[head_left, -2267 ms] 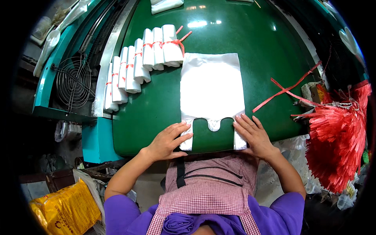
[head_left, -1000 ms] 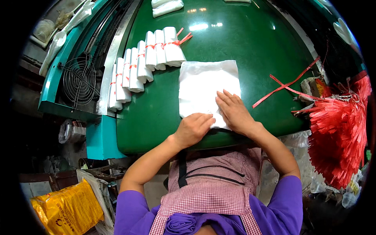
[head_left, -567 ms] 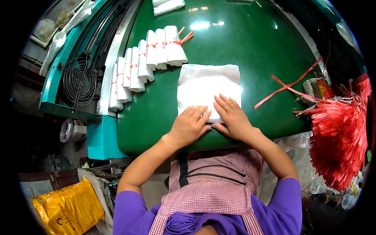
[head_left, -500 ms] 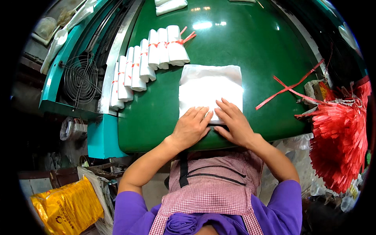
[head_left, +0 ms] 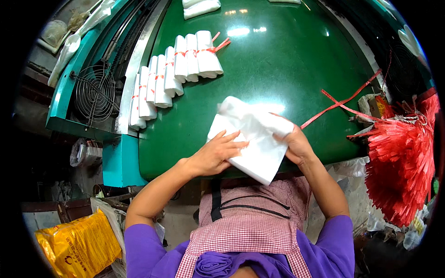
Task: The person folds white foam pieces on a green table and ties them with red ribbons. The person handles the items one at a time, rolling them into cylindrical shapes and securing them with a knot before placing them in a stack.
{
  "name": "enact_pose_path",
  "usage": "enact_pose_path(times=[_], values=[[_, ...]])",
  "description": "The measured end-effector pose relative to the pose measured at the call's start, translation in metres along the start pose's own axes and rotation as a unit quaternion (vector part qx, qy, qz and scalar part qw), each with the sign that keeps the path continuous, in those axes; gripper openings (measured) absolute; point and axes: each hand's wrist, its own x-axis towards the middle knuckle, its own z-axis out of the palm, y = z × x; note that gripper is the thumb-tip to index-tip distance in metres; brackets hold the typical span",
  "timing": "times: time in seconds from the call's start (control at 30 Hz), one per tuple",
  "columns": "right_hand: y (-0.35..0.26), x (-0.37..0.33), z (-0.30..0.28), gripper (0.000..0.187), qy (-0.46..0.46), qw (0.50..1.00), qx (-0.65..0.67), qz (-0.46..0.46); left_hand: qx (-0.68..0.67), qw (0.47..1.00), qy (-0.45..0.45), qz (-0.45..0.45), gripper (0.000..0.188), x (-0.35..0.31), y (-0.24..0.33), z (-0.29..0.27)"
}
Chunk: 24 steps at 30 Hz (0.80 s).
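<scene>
A stack of white plastic bags point(head_left: 259, 153) lies tilted at the table's near edge, its far right edge curling over and one corner hanging past the rim. My left hand point(head_left: 214, 154) rests on its left part with fingers stretched out and apart. At the right side, my right hand point(head_left: 295, 144) has its fingers wrapped round the curled edge; some fingertips are hidden behind the plastic. Beyond, to the left, several rolled white bag bundles point(head_left: 174, 69) tied with red strips stand in a slanting row.
Two crossed red strips point(head_left: 342, 103) lie on the green table point(head_left: 278, 60) at the right. A thick bunch of red strips point(head_left: 398, 162) hangs off its right edge. More white bags point(head_left: 201, 8) lie at the far end. A yellow package point(head_left: 79, 243) sits lower left.
The bag stack has turned from lying flat and square to tilted, its far right edge now lifted and curled. My right hand moved out to grip that side; my left slid slightly left.
</scene>
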Motion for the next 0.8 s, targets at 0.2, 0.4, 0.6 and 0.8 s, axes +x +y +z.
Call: enact_pose_path(times=[0.2,0.4,0.6,0.8], values=[[0.018,-0.008,-0.018,0.044,-0.23,0.723,-0.567,-0.321,-0.021,0.998,0.061,-0.006,0.022,0.0,-0.013,-0.006],[-0.01,0.003,-0.018,0.04,-0.231,0.579,-0.699,-0.349,0.152,0.984,0.087,0.041,0.021,0.042,0.017,-0.05],[-0.023,-0.02,-0.016,0.035,-0.23,0.67,-0.682,-0.181,0.058,0.998,-0.023,-0.015,0.026,0.026,-0.002,-0.018],[0.003,-0.057,0.032,0.057,-0.115,0.559,-0.784,-0.243,0.082,0.996,0.013,-0.042,0.038,0.01,0.038,0.0]])
